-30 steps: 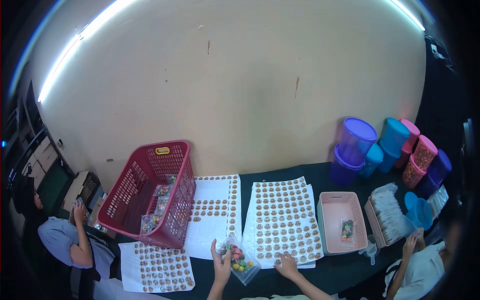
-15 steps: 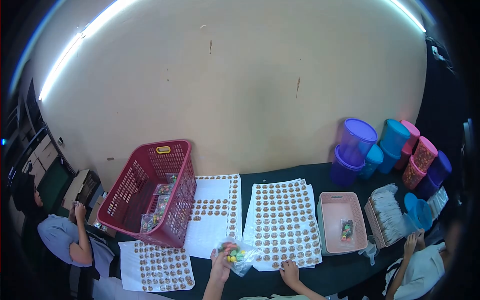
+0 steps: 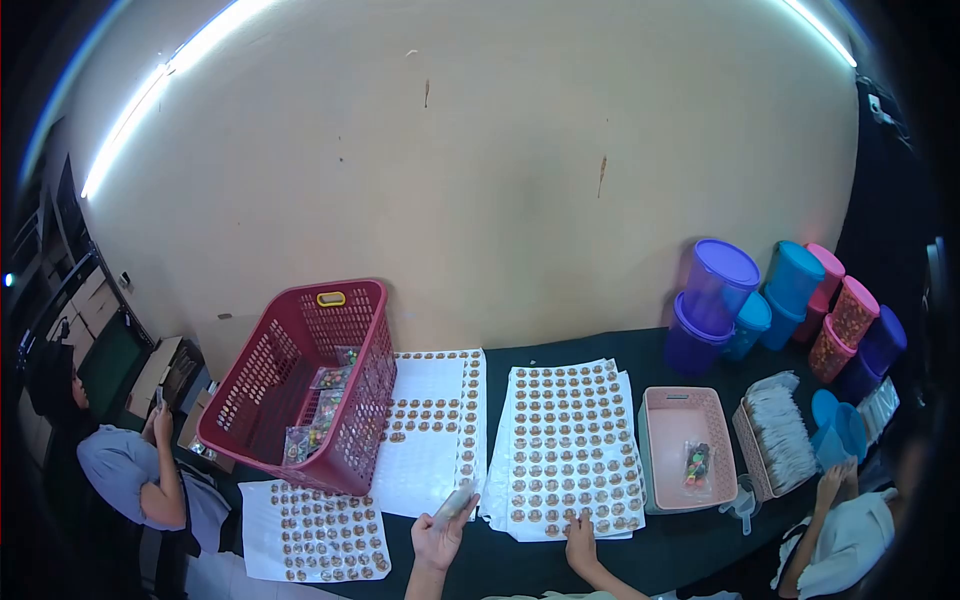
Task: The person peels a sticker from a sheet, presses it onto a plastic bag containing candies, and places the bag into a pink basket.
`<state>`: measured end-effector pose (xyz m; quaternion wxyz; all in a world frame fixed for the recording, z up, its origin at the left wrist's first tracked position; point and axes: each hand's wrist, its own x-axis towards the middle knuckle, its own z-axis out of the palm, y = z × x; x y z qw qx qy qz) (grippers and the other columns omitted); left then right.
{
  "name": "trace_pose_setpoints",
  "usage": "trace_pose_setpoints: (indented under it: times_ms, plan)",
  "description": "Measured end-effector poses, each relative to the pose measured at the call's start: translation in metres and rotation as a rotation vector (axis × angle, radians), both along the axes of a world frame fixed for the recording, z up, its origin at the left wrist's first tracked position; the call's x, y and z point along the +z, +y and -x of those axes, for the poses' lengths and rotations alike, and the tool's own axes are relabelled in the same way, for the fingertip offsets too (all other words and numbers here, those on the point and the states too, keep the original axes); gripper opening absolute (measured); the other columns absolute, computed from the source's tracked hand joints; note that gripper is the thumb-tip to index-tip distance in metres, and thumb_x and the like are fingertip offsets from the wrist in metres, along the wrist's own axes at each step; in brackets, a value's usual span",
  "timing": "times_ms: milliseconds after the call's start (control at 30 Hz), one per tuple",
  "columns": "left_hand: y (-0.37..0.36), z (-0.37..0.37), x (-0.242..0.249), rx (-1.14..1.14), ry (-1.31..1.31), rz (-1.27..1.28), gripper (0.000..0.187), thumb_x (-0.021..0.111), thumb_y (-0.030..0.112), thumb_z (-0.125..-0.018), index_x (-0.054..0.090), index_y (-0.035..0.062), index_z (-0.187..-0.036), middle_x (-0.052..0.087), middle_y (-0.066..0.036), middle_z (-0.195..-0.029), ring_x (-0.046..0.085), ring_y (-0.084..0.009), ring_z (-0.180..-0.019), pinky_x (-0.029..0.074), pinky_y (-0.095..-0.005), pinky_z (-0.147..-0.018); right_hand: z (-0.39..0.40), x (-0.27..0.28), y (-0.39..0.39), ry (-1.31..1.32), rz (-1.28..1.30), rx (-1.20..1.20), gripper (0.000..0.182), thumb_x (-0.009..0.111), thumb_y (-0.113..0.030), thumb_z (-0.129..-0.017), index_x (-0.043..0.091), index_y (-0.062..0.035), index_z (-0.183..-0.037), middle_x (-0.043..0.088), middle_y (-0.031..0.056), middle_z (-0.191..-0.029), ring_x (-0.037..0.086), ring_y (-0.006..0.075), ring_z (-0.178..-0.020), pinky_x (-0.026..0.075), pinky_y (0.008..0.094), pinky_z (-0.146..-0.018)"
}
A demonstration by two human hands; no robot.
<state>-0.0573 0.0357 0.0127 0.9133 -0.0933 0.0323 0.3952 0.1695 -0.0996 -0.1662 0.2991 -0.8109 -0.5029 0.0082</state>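
Observation:
My left hand (image 3: 437, 545) is closed around a clear plastic bag of colourful candies (image 3: 456, 504), now turned nearly edge-on, so most of its contents are hidden. On the lower edge of a sheet of round stickers (image 3: 575, 440), the bent fingers of my right hand (image 3: 580, 545) are drawn together at the bottom row. Whether a sticker is between those fingertips is too small to make out. Left of the bag lies another sticker sheet (image 3: 425, 470) with part of its rows bare.
A red laundry basket (image 3: 345, 440) holds several candy bags. A pink tray (image 3: 685, 400) contains one bag, beside a basket of packets (image 3: 775, 440). Stacked tubs (image 3: 722, 275) stand at the back right. People sit at left (image 3: 140, 480) and right (image 3: 845, 540); a third sticker sheet (image 3: 315, 530) lies front left.
My left hand has turned the candy bag from facing me to nearly edge-on. My right hand has shifted slightly up and its fingers have drawn together on the sheet.

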Motion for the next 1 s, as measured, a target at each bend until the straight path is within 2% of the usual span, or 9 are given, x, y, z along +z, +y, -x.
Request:
trace_pose_setpoints:
  times_ms: [167,267,333,500,567,600,633,733,1000]
  plan:
    - [-0.003,-0.005,-0.008,0.031,-0.134,0.076,0.063,0.028,-0.013,-0.065,0.018,-0.0088,-0.127,0.021,-0.026,-0.132,0.013,-0.0399,-0.126,0.038,-0.0432,-0.096,-0.001,0.012,-0.004,0.029,0.121,0.016,0.013,0.054,-0.002,-0.072,0.052,0.0046,-0.084,0.047,0.0203,-0.093,0.048,0.0339,-0.085,0.041,0.0395,-0.073]
    - [-0.005,-0.009,-0.008,0.016,0.084,-0.056,0.057,0.027,-0.012,-0.074,0.015,-0.0072,-0.129,0.016,-0.025,-0.134,0.017,-0.0388,-0.125,0.040,-0.0380,-0.095,-0.003,0.008,-0.002,0.062,0.212,0.013,0.012,0.056,-0.003,-0.071,0.052,0.0036,-0.081,0.047,0.0200,-0.094,0.048,0.0339,-0.086,0.041,0.0400,-0.072]
    - [-0.005,-0.011,-0.014,-0.005,0.168,-0.252,0.047,0.033,0.002,-0.089,0.012,-0.0061,-0.130,0.023,-0.026,-0.131,0.028,-0.0366,-0.122,0.040,-0.0317,-0.095,-0.004,0.010,0.000,0.032,0.201,0.000,0.013,0.058,-0.004,-0.071,0.051,0.0029,-0.079,0.048,0.0189,-0.089,0.049,0.0343,-0.084,0.041,0.0412,-0.071]
    - [-0.011,-0.021,0.001,-0.204,0.526,-0.360,0.051,0.024,0.033,-0.093,0.007,0.0039,-0.131,0.028,-0.025,-0.129,0.038,-0.0347,-0.116,0.047,-0.0293,-0.087,-0.010,0.003,0.003,0.142,0.190,0.006,0.013,0.057,-0.005,-0.071,0.053,0.0001,-0.083,0.047,0.0191,-0.097,0.049,0.0335,-0.087,0.040,0.0432,-0.073]
    - [-0.014,-0.020,-0.001,-0.369,0.818,-0.555,0.051,0.019,0.038,-0.092,0.013,0.0042,-0.130,0.044,-0.025,-0.118,0.053,-0.0295,-0.101,0.053,-0.0284,-0.074,-0.010,0.006,0.005,0.204,0.183,-0.014,0.016,0.059,-0.006,-0.070,0.052,-0.0004,-0.083,0.048,0.0179,-0.097,0.050,0.0331,-0.086,0.041,0.0427,-0.073]
    - [-0.014,-0.018,-0.012,-0.482,1.130,-0.627,0.053,0.020,0.045,-0.091,0.033,0.0012,-0.117,0.060,-0.017,-0.088,0.061,-0.0159,-0.067,0.048,-0.0189,-0.055,-0.010,0.009,0.005,0.266,0.176,-0.033,0.018,0.061,-0.008,-0.069,0.052,-0.0009,-0.084,0.049,0.0166,-0.097,0.051,0.0328,-0.085,0.041,0.0421,-0.073]
    - [-0.013,-0.015,-0.021,-0.482,1.131,-0.627,0.053,0.020,0.045,-0.091,0.033,0.0012,-0.117,0.060,-0.017,-0.088,0.061,-0.0159,-0.067,0.048,-0.0189,-0.055,-0.011,0.004,0.006,0.266,0.175,-0.033,0.018,0.061,-0.008,-0.069,0.052,-0.0009,-0.084,0.049,0.0166,-0.097,0.051,0.0328,-0.085,0.041,0.0421,-0.073]
    - [-0.019,-0.013,-0.020,-0.792,1.224,-0.891,0.055,0.029,0.053,-0.088,0.050,0.0025,-0.088,0.053,-0.002,-0.055,0.037,-0.0029,-0.042,0.029,-0.0158,-0.040,-0.017,-0.011,0.009,0.380,0.145,-0.073,0.017,0.063,-0.007,-0.066,0.053,-0.0016,-0.078,0.052,0.0147,-0.089,0.053,0.0313,-0.082,0.042,0.0405,-0.071]
    - [-0.028,-0.025,-0.024,-0.767,1.412,-0.955,0.053,0.030,0.047,-0.090,0.054,0.0001,-0.095,0.062,-0.007,-0.072,0.051,-0.0070,-0.050,0.040,-0.0182,-0.048,-0.027,-0.005,0.009,0.397,0.100,0.085,0.014,0.065,-0.006,-0.062,0.053,-0.0008,-0.066,0.055,0.0125,-0.070,0.054,0.0258,-0.063,0.044,0.0333,-0.058]
